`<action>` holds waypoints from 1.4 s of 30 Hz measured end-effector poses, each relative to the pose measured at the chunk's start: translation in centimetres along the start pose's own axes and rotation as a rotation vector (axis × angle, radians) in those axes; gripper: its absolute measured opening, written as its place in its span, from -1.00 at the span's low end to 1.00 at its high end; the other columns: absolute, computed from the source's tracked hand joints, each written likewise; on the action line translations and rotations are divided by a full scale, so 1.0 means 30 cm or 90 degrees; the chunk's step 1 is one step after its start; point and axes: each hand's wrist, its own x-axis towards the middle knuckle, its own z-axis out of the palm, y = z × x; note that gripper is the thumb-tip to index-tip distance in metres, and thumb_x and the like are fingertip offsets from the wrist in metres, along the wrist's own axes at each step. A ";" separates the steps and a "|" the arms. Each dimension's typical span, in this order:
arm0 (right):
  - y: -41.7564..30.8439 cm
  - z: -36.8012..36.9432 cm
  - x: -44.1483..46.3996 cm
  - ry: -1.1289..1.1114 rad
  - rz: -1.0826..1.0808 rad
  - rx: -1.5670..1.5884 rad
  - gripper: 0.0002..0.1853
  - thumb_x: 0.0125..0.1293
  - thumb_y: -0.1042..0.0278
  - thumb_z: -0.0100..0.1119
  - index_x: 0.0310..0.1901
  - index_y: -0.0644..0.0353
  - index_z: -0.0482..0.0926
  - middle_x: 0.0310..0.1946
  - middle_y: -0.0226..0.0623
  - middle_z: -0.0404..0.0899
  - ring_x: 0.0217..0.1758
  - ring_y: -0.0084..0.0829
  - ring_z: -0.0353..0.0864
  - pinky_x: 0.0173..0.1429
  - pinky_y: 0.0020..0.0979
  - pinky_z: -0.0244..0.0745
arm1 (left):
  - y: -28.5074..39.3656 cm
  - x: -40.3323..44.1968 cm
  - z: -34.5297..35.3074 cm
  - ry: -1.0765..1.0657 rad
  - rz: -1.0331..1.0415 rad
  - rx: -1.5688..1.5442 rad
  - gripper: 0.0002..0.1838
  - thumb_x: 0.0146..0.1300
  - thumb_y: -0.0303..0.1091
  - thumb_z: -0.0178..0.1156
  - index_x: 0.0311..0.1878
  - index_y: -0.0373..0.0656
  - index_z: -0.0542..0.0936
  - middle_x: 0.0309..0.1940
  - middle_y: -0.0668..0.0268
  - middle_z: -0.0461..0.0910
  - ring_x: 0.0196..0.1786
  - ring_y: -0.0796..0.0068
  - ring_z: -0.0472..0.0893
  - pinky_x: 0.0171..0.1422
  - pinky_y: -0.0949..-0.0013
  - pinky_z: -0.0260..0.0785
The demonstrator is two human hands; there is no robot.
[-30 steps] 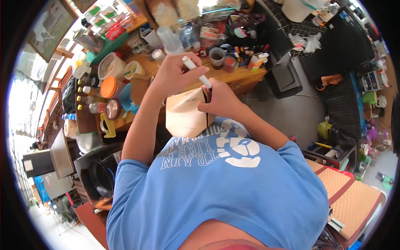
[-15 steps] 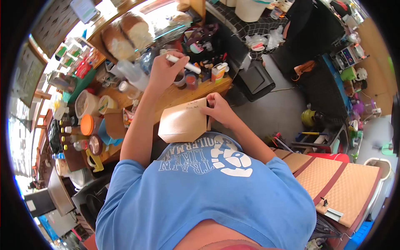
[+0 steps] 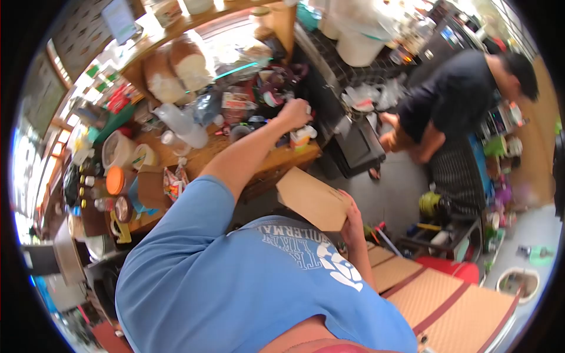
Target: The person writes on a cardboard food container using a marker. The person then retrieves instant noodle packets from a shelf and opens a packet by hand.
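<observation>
Blur leaves the left hand's (image 3: 294, 114) grip indeterminable above the cluttered wooden table (image 3: 281, 156), while the right hand (image 3: 352, 221), partly hidden, grips a cardboard piece (image 3: 312, 199), grey floor (image 3: 403, 182) beyond.

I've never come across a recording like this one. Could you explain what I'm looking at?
There is no machine: one person works bare-handed, wearing a head camera that looks forward and down, hence the blue shirt below. It is the only view.

The right hand holds a tan cardboard box. The left hand reaches over the cluttered wooden table; something small and white shows at its fingers, too little to name.

On the table are an orange-lidded container, a translucent jug and much else. Another person bends at the upper right.
</observation>
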 end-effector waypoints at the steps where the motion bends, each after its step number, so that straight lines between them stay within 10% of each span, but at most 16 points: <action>1: 0.009 -0.025 0.010 0.002 -0.007 0.017 -0.26 0.38 0.09 0.31 0.45 0.31 0.29 0.33 -0.16 0.49 0.39 -0.29 0.49 0.49 -0.24 0.38 | 0.008 -0.015 -0.013 0.010 0.004 -0.018 -0.59 -0.02 -0.20 0.52 -0.14 -0.26 0.75 -0.36 -0.04 0.73 -0.22 -0.03 0.74 -0.04 0.11 0.60; 10: -0.010 -0.037 0.120 0.004 0.055 -0.008 0.05 0.16 -0.32 0.45 0.46 0.32 0.28 0.35 -0.13 0.48 0.38 -0.29 0.52 0.44 -0.20 0.48 | 0.091 -0.403 -0.408 0.195 -0.060 -0.135 -0.61 0.17 -0.16 0.46 -0.02 -0.21 0.73 -0.19 0.17 0.77 -0.38 0.43 0.68 -0.27 0.39 0.50; 16: 0.017 0.035 0.230 -0.057 0.098 -0.001 -0.14 0.24 -0.06 0.43 0.43 0.31 0.35 0.33 -0.16 0.51 0.36 -0.31 0.55 0.43 -0.23 0.49 | 0.108 -0.767 -0.461 0.036 0.204 -0.328 -0.05 -0.04 0.12 0.61 0.41 -0.09 0.50 0.26 0.16 0.60 0.13 0.25 0.61 0.24 0.16 0.43; 21: 0.023 0.148 0.323 -0.148 0.176 -0.047 -0.21 0.16 0.25 0.48 0.40 0.31 0.39 0.28 -0.23 0.56 0.32 -0.37 0.58 0.39 -0.29 0.52 | -0.029 -0.836 -0.396 0.014 0.101 -0.292 -0.41 0.10 -0.23 0.53 0.21 -0.23 0.66 0.10 0.16 0.71 0.15 0.26 0.66 0.31 0.22 0.45; 22: 0.052 0.131 0.345 -0.202 0.183 -0.066 -0.19 0.12 0.31 0.51 0.41 0.30 0.39 0.26 -0.25 0.58 0.30 -0.39 0.59 0.37 -0.30 0.53 | 0.058 -0.838 -0.462 0.000 -0.107 -0.388 -0.67 0.21 -0.39 0.40 0.02 -0.31 0.73 -0.07 0.21 0.77 0.08 0.35 0.69 0.30 0.29 0.45; 27: 0.031 0.266 0.371 -0.273 0.185 -0.036 -0.28 0.13 0.32 0.58 0.32 0.30 0.50 0.18 -0.30 0.64 0.16 -0.47 0.65 0.29 -0.36 0.56 | -0.188 -0.684 -0.513 -0.093 -0.006 -0.634 -0.67 0.35 -0.26 0.21 -0.08 -0.37 0.73 -0.12 0.23 0.76 0.00 0.47 0.68 0.21 0.29 0.48; 29: 0.078 0.249 0.376 -0.212 0.179 -0.100 -0.35 0.18 0.36 0.53 0.30 0.31 0.52 0.17 -0.29 0.64 0.15 -0.47 0.65 0.28 -0.37 0.55 | -0.354 -0.541 -0.527 0.156 -0.065 -0.496 -0.61 0.31 -0.24 0.15 -0.01 -0.37 0.71 -0.09 0.09 0.76 0.02 0.28 0.71 0.22 0.21 0.49; 33: 0.140 0.214 0.313 -0.080 0.201 -0.159 -0.54 0.27 0.64 0.30 0.22 0.28 0.62 0.15 -0.31 0.66 0.13 -0.57 0.64 0.19 -0.42 0.60 | -0.759 -0.190 -0.450 0.216 0.038 0.146 -0.61 0.30 -0.34 0.05 0.06 -0.35 0.67 -0.05 -0.21 0.68 0.14 -0.11 0.66 0.29 0.16 0.48; 35: 0.146 0.219 0.255 -0.057 0.190 -0.098 -0.47 0.29 0.37 0.43 0.26 0.35 0.54 0.14 -0.26 0.65 0.17 -0.45 0.64 0.30 -0.38 0.52 | -0.810 -0.049 -0.489 0.071 -0.272 0.276 -0.60 0.29 -0.36 0.10 0.14 -0.28 0.63 0.00 -0.18 0.67 0.13 -0.11 0.66 0.26 0.07 0.51; 37: 0.175 0.201 0.199 -0.031 0.119 -0.051 -0.36 0.25 0.19 0.51 0.27 0.37 0.52 0.16 -0.25 0.64 0.20 -0.44 0.61 0.33 -0.35 0.50 | -1.366 0.113 -0.309 0.196 -0.018 1.006 -0.65 0.28 -0.37 0.14 0.09 -0.30 0.58 0.02 -0.18 0.64 -0.02 -0.20 0.66 0.19 -0.01 0.51; 42: 0.286 0.187 0.103 0.094 0.102 0.063 -0.24 0.17 0.07 0.59 0.30 0.34 0.51 0.14 -0.27 0.64 0.18 -0.44 0.62 0.28 -0.35 0.51 | -1.177 0.095 -0.446 0.183 -0.211 0.504 -0.66 0.29 -0.37 0.14 0.09 -0.29 0.58 0.04 -0.16 0.63 -0.01 -0.17 0.66 0.21 0.00 0.50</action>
